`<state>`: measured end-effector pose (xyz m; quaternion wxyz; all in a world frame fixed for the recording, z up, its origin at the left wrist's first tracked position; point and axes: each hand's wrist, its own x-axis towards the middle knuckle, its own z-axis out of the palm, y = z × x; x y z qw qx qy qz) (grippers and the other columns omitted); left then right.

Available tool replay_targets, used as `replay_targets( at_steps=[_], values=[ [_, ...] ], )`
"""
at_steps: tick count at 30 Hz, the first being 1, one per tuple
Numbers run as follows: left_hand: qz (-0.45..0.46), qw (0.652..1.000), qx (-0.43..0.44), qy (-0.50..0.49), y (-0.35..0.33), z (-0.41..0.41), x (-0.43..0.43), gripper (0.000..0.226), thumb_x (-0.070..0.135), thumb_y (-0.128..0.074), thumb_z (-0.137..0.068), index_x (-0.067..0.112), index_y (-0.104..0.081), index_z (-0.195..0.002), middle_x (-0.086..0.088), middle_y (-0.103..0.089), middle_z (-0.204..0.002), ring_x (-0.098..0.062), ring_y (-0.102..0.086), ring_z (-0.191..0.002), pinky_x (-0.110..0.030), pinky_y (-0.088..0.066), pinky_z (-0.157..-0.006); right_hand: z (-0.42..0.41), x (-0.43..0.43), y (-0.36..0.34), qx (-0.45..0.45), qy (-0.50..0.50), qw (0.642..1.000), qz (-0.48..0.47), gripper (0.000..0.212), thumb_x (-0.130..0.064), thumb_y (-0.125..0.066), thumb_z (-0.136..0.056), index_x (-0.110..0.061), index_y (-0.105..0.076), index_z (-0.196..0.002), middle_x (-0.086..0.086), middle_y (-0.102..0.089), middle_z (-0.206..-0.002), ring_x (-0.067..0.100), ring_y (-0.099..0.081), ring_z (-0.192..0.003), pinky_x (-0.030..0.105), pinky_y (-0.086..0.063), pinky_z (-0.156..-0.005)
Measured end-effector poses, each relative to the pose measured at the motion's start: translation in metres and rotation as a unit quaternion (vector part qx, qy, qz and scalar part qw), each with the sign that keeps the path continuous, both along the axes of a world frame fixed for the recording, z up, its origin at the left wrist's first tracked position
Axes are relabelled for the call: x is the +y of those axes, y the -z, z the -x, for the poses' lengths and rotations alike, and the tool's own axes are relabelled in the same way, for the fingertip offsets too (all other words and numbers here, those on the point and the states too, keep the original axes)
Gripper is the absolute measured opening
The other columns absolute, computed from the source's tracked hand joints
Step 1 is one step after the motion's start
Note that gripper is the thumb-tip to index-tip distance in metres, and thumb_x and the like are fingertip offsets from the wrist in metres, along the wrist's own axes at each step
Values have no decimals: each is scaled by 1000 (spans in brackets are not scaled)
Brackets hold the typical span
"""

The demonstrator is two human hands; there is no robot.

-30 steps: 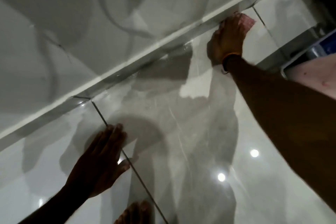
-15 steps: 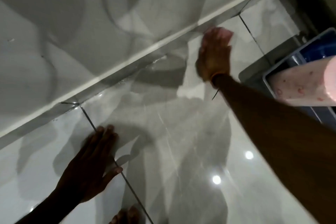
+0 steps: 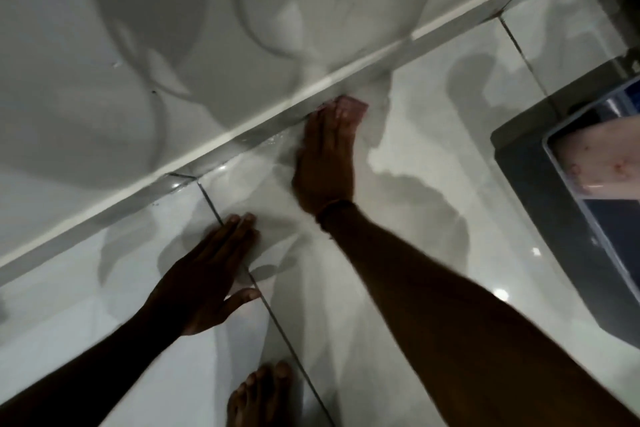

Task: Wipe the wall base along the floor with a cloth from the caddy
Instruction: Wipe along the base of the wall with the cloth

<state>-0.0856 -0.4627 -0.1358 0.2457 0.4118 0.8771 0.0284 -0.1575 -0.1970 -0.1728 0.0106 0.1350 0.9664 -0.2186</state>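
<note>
My right hand (image 3: 325, 163) presses a small pink cloth (image 3: 356, 107) flat against the floor right at the wall base (image 3: 242, 139), a pale strip that runs diagonally from lower left to upper right. Only the cloth's far edge shows past my fingertips. My left hand (image 3: 204, 274) lies flat on the glossy floor tile, fingers together, with nothing in it, a little nearer to me and to the left. The caddy (image 3: 519, 163), dark with a blue rim, stands at the right edge and has a pink speckled cloth (image 3: 599, 163) draped in it.
A bare foot (image 3: 259, 395) rests on the floor at the bottom centre. Dark grout lines (image 3: 270, 308) cross the shiny grey tiles. The white wall (image 3: 138, 45) fills the upper left, with shadows on it. A dark corner sits at the top right.
My right hand has slid the cloth leftward along the wall base, closer to my left hand. The view has shifted, so more of the caddy shows at the right.
</note>
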Motion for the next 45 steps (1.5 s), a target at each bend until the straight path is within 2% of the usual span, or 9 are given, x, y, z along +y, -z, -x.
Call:
replay_targets(
  at_steps=[7, 12, 19, 22, 27, 30, 32, 37, 45],
  values=[
    [11, 999, -29, 9, -2, -10, -14, 95, 74, -32, -103, 8, -16, -168, -14, -13, -178, -37, -18, -162, -46, -19, -127, -37, -42, -5, -22, -255, 967, -7, 66, -14, -37, -92, -15, -27, -158, 8, -29, -166, 33, -22, -155, 50, -22, -127],
    [19, 999, -50, -2, -8, -9, -20, 94, 76, -31, -102, 10, -17, -168, -12, -14, -178, -35, -15, -163, -50, -26, -130, -29, -41, -12, -40, -199, 979, -27, 62, -19, -32, -94, -21, -32, -156, 2, -35, -163, 34, -27, -153, 50, -23, -127],
    [50, 996, -73, -10, -9, -12, -24, 98, 80, -23, -101, 9, -9, -169, -16, -14, -176, -40, -17, -161, -59, -32, -125, -28, -77, -10, -41, -390, 920, -20, 64, -15, -23, -94, -19, -28, -158, 0, -29, -166, 27, -20, -156, 46, -16, -130],
    [45, 996, -75, -3, -9, -11, -25, 96, 79, -23, -102, 10, -12, -168, -13, -11, -177, -37, -14, -162, -57, -28, -127, -22, -58, -6, -33, -348, 936, -42, 69, -6, -38, -91, -25, -29, -157, -1, -32, -165, 25, -22, -156, 45, -22, -128],
    [34, 997, -68, -1, -7, -13, -26, 94, 77, -25, -102, 10, -17, -168, -13, -12, -178, -35, -14, -163, -52, -24, -130, -29, -65, -12, -58, -214, 975, -16, 66, -18, -22, -92, -22, -29, -157, 0, -30, -166, 27, -20, -156, 48, -16, -130],
    [33, 998, -57, -12, -7, -16, -22, 96, 78, -23, -102, 8, -17, -168, -15, -14, -176, -37, -13, -162, -42, -8, -132, -32, -85, -13, -65, -279, 958, -15, 65, -18, -39, -94, -21, -25, -158, 1, -25, -167, 29, -16, -157, 50, -17, -129],
    [31, 998, -53, -28, -7, -18, -20, 97, 78, -23, -102, 8, -17, -168, -18, -17, -174, -38, -14, -160, -35, 2, -131, -29, -92, -13, -76, -356, 931, -14, 65, -18, -26, -94, -23, -24, -158, -2, -24, -168, 28, -14, -158, 49, -13, -130],
    [28, 997, -68, -17, -5, -18, -24, 96, 77, -23, -102, 8, -13, -168, -16, -13, -177, -38, -14, -162, -54, -29, -129, -19, -70, -20, -83, -402, 911, -24, 73, -15, -12, -88, -33, -25, -157, -10, -21, -168, 23, -12, -158, 48, -12, -129],
    [12, 997, -78, -12, -9, -11, -26, 92, 74, -29, -104, 7, -22, -167, -13, -17, -177, -35, -20, -162, -55, -40, -123, -32, -74, -30, -69, -157, 981, 92, 73, 2, -31, -88, -17, -27, -158, 3, -22, -168, 29, -7, -159, 52, -17, -129]
  ],
)
